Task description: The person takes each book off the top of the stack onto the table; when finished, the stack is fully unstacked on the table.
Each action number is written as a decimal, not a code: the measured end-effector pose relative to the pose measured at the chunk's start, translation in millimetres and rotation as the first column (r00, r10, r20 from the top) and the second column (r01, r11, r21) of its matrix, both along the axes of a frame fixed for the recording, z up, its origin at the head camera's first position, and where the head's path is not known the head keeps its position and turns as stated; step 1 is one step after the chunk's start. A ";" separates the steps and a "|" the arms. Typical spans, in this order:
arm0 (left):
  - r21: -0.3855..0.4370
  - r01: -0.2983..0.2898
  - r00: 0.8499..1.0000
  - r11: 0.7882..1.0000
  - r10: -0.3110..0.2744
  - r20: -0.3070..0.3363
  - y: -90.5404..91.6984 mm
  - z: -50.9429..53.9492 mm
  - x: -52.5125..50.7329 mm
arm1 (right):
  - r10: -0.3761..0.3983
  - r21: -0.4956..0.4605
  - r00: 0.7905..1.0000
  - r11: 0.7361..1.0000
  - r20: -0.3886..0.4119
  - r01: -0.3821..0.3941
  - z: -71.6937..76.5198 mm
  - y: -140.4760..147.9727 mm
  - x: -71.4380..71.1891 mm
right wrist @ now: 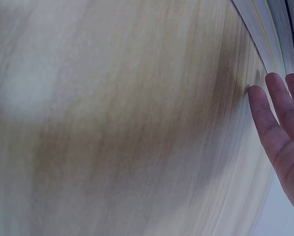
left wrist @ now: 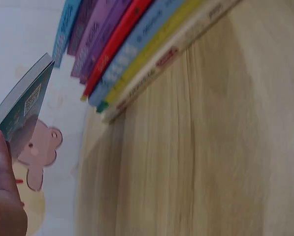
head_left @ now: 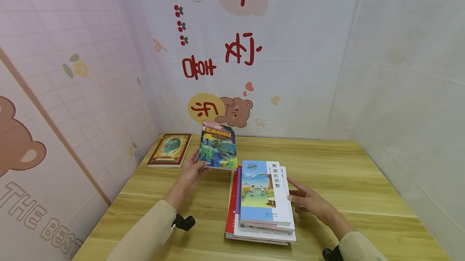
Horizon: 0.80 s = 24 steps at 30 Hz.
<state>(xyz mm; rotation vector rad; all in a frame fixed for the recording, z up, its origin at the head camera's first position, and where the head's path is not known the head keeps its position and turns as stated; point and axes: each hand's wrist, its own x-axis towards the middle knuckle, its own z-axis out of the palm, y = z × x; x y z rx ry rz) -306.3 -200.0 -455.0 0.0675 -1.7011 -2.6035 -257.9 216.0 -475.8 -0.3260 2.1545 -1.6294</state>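
My left hand (head_left: 191,171) grips the lower left edge of a colourful book (head_left: 218,146) with a green and blue cover and yellow title, holding it raised above the table, left of a stack. In the left wrist view that book (left wrist: 31,101) shows its back cover and page edge, with fingers beneath. The stack has a blue and white book (head_left: 258,190) on top; its coloured spines (left wrist: 137,54) face left. My right hand (head_left: 310,200) is at the stack's right side, fingers extended towards the page edges (right wrist: 275,34); whether they touch cannot be told.
A book with a red and gold border (head_left: 169,150) lies flat at the table's back left. The wooden table (head_left: 319,160) meets a white printed cloth (head_left: 305,51) behind and at both sides. Dark wrist straps show near both sleeves.
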 end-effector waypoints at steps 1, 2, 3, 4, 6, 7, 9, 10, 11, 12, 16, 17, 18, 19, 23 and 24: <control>-0.004 -0.005 1.000 1.000 0.005 0.007 -3.1 -1.9 -3.0 | -0.001 -0.001 1.000 1.000 0.000 0.001 -0.3 -0.1 -0.3; -0.008 -0.009 1.000 1.000 0.009 0.013 -6.2 -3.7 -5.7 | 0.000 -0.003 1.000 1.000 0.001 0.000 -0.6 -0.1 -0.6; -0.014 -0.015 1.000 1.000 0.015 0.019 -9.1 -5.2 -8.3 | 0.000 -0.005 1.000 1.000 0.002 0.000 -1.0 -0.1 -1.0; -0.022 -0.022 0.999 1.000 0.023 0.022 -11.4 -6.9 -10.8 | 0.001 -0.008 1.000 1.000 0.004 -0.001 -1.2 -0.1 -1.3; -0.033 -0.042 0.999 0.999 0.043 0.029 -15.5 -10.3 -15.7 | 0.002 -0.008 1.000 1.000 0.004 -0.002 -1.7 0.2 -1.9; -0.040 -0.050 0.998 0.998 0.051 0.036 -17.3 -11.7 -18.1 | 0.001 -0.007 1.000 1.000 0.005 -0.001 -2.0 0.3 -2.2; -0.048 -0.073 0.996 0.996 0.075 0.049 -20.2 -14.3 -21.8 | 0.002 -0.007 1.000 1.000 0.007 -0.002 -2.5 0.4 -2.6; -0.052 -0.083 0.995 0.995 0.086 0.055 -21.3 -15.6 -23.7 | 0.001 -0.007 1.000 1.000 0.008 -0.001 -2.6 0.5 -2.7; -0.060 -0.086 0.994 0.994 0.090 0.059 -22.8 -16.8 -25.4 | 0.001 -0.007 1.000 1.000 0.008 -0.001 -2.9 0.6 -2.9; -0.066 -0.090 0.993 0.994 0.095 0.067 -24.4 -18.0 -27.0 | 0.001 -0.008 1.000 1.000 0.008 -0.001 -3.1 0.7 -3.0; -0.099 -0.093 0.991 0.991 0.102 0.091 -32.0 -22.7 -32.6 | 0.000 -0.006 1.000 1.000 0.007 0.000 -3.6 0.7 -3.5; -0.106 -0.090 0.990 0.990 0.100 0.095 -34.1 -24.2 -34.0 | 0.000 -0.004 1.000 1.000 0.006 0.000 -3.6 0.7 -3.4; -0.109 -0.088 0.990 0.990 0.099 0.101 -36.2 -25.6 -35.6 | 0.000 -0.004 1.000 1.000 0.005 0.000 -3.7 0.8 -3.3; -0.119 -0.084 0.990 0.989 0.097 0.106 -38.2 -27.2 -37.1 | 0.000 -0.004 1.000 1.000 0.005 0.000 -3.5 0.8 -3.1; -0.151 -0.071 0.988 0.986 0.090 0.125 -45.1 -33.5 -42.7 | -0.003 0.001 1.000 1.000 0.008 0.003 -1.9 0.3 -2.0; -0.163 -0.065 0.988 0.984 0.086 0.127 -46.4 -34.8 -43.8 | -0.005 0.001 1.000 1.000 0.011 0.005 -1.6 0.2 -1.8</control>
